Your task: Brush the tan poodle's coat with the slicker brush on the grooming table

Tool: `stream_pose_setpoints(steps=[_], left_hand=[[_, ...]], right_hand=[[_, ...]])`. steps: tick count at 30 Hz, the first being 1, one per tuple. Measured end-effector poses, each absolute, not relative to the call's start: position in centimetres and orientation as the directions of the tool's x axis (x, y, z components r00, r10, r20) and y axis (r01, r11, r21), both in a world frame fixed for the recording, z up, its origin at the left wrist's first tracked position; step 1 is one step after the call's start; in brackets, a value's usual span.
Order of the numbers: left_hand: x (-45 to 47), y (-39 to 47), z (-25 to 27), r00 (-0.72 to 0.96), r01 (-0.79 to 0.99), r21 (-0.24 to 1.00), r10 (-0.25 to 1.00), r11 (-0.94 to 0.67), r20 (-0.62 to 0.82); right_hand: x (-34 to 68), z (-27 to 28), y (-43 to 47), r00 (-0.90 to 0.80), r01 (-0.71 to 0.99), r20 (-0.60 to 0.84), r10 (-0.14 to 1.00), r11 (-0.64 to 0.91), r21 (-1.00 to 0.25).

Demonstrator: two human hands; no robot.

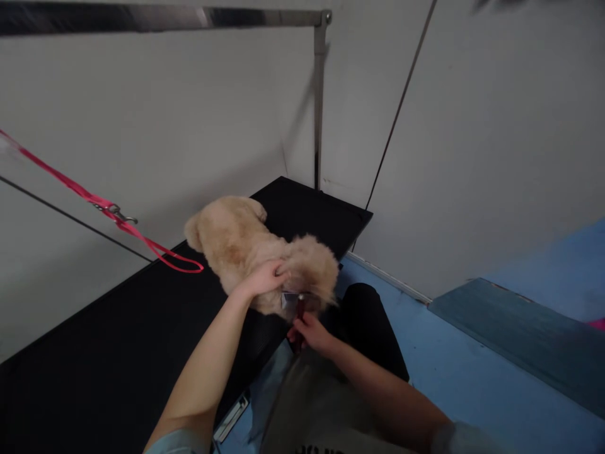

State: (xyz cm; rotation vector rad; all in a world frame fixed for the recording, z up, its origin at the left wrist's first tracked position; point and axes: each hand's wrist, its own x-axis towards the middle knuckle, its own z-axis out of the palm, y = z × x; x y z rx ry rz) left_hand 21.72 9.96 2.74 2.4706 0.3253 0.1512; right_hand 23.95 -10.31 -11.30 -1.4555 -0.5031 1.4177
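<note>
A small cream-coloured dog [231, 236] with fluffy fur lies on a black grooming table [302, 211], its head towards me at the near edge. My left hand [268, 276] is at the side of its head and neck, fingers curled into the fur and partly hidden by it. Below it, my right hand [309, 332] is closed around the dark red handle of a slicker brush [290, 301]. The brush's flat head is against the fur on the dog's head. Fur covers part of the brush, and the dog's face is hidden from me.
A pink grooming loop [165, 255] with a metal clip hangs over the table at left. A metal bar [165, 19] on an upright post [318, 113] runs above. Blue floor [449, 366] and a teal panel [520, 340] lie to the right.
</note>
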Motion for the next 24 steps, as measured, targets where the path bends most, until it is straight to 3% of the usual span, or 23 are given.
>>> stream_pose_setpoints(steps=[2, 5, 8, 11, 14, 17, 20, 24], left_hand=[[21.3, 8.4, 2.7, 0.978, 0.182, 0.386, 0.206, -0.904, 0.022], [20.9, 6.9, 1.7, 0.985, 0.172, 0.086, 0.172, -0.981, -0.004], [20.9, 7.5, 1.1, 0.992, 0.126, -0.013, 0.126, -0.992, -0.028], [21.3, 9.2, 1.5, 0.991, 0.129, 0.069, 0.126, -0.989, -0.043], [22.0, 10.8, 2.1, 0.99, 0.141, 0.247, 0.137, -0.959, -0.036], [22.8, 11.7, 2.4, 0.991, 0.131, 0.453, 0.128, -0.882, -0.038], [23.5, 12.2, 2.5, 0.989, 0.149, 0.61, 0.122, -0.778, -0.086], [23.9, 12.8, 2.8, 0.989, 0.151, 0.681, 0.115, -0.717, -0.098]], right_hand=[[25.3, -10.4, -8.7, 0.203, -0.308, -0.506, 0.838, -0.436, -0.846], [25.6, -10.1, -7.5, 0.131, -0.326, -0.506, 0.853, -0.445, -0.834], [24.0, -11.0, -8.4, 0.114, -0.365, -0.533, 0.838, -0.463, -0.807], [21.8, -11.9, -10.2, -0.045, -0.365, -0.595, 0.803, -0.567, -0.738], [20.8, -11.5, -11.1, -0.208, -0.374, -0.563, 0.8, -0.597, -0.71], [21.8, -9.8, -9.7, 0.013, -0.46, -0.45, 0.893, -0.394, -0.795], [22.6, -8.5, -7.6, 0.195, -0.516, -0.459, 0.867, -0.307, -0.8], [21.3, -8.3, -7.8, -0.073, -0.551, -0.515, 0.854, -0.465, -0.693]])
